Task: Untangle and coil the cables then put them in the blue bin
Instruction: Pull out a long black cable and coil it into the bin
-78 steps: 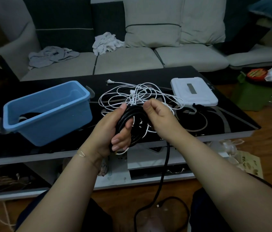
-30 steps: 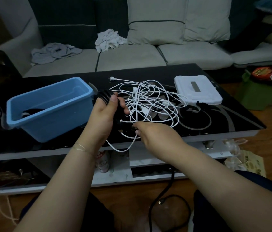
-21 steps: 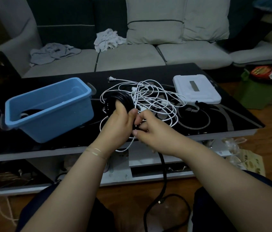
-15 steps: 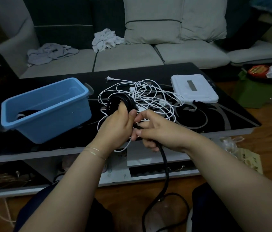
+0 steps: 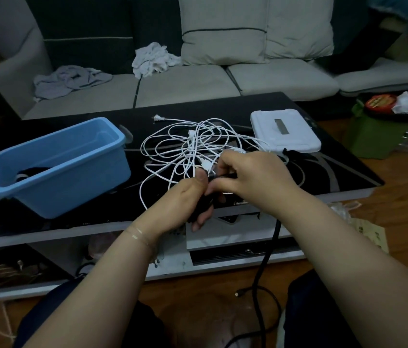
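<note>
Black cable (image 5: 269, 249) part-coiled in my left hand (image 5: 185, 197) grip, right hand (image 5: 250, 177) pinching its next loop; white cables (image 5: 190, 146) beyond lie tangled on the table (image 5: 336, 172), blue bin (image 5: 72, 177) leftward holds one dark coil, I judge.

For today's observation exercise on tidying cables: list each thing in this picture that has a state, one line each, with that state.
Black cable: partly coiled in the hands, tail trailing to the floor.
White cables: tangled, loose on the table.
Blue plastic bin: upright, open, something dark inside.
White rectangular box: lying flat.
Left hand: grips the black coil.
Right hand: pinches the black cable.
</note>
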